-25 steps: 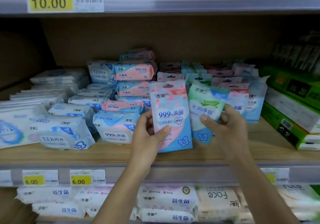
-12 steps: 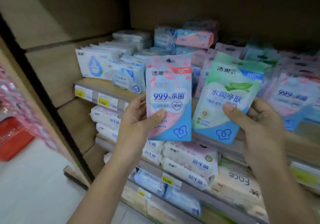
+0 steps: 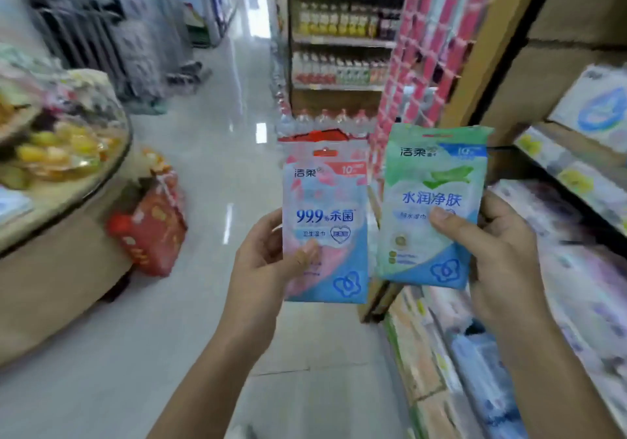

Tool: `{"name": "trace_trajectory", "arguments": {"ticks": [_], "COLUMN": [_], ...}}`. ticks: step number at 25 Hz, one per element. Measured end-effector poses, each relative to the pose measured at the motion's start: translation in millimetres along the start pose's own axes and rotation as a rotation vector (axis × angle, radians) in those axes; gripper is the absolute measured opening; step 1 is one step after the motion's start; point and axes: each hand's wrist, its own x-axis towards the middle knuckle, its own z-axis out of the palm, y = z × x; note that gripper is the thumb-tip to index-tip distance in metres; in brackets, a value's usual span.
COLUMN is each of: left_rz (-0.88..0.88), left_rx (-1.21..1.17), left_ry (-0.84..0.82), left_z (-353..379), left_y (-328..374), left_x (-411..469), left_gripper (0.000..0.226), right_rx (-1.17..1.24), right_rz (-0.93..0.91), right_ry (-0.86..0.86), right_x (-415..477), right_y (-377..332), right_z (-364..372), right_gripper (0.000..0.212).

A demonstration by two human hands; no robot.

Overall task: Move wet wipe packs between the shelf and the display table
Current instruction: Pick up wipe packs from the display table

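Turned away from shelf [image 3: 573,181] toward counter [image 3: 61,262]; left grip [image 3: 268,269] clamped on pink pack [image 3: 325,208], right grip [image 3: 502,259] clamped on green pack [image 3: 431,201], held upright and apart, probably for easy placing.

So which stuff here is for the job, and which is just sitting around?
For the job: pink wipe pack in left hand; green wipe pack in right hand; round table; shelf.
Just lying about: red bag; drink bottles.

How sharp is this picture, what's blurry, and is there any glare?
Head view: pink wipe pack and green wipe pack fairly sharp, print readable; shelf at right and display table at left smeared by motion blur; bright glare streaks on the glossy floor.
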Motion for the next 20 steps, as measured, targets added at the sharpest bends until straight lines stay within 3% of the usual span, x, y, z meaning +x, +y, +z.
{"name": "trace_trajectory", "arguments": {"ticks": [8, 13, 20], "left_rz": [0.177, 0.189, 0.123], "left_rx": [-0.04, 0.055, 0.1], "left_ry": [0.724, 0.965, 1.072], "left_z": [-270, -392, -505], "left_y": [65, 107, 128], "left_x": [-42, -38, 26], "left_gripper": [0.037, 0.038, 0.036], "right_rx": [0.024, 0.051, -0.022], "right_rz": [0.15, 0.292, 0.472], "right_ry": [-0.747, -0.887, -0.962], "right_x": [0, -21, -3], "right_y": [74, 119, 196], "right_z": [327, 464, 566], "right_gripper": [0.025, 0.028, 0.03]}}
